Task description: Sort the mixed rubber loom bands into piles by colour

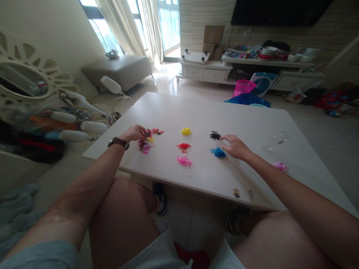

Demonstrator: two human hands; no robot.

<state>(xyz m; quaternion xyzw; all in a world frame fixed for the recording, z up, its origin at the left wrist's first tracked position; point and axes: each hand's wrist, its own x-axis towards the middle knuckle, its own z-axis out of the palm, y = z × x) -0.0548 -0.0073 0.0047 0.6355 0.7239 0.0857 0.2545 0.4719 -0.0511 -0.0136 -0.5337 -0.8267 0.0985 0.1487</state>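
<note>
My left hand (136,132), a watch on its wrist, rests at a mixed heap of small coloured bands (144,145) on the white table (165,108). Its fingers are bent down and together; what they hold is hidden. My right hand (235,146) hovers with thumb and fingers apart, index fingertip beside the black bands (215,135). Under that hand's thumb lies a blue pile of bands (218,152). Between my hands, yellow bands (186,131), red bands (184,147) and pink bands (184,161) form separate piles in a column.
A clear plastic container (277,141) lies on the table's right side, near a pink-purple item (281,167) partly behind my forearm. Stickers (236,193) mark the near edge. Left of the table stands a white lamp (94,127). Beyond are a pink basket (244,88) and a TV cabinet (206,73).
</note>
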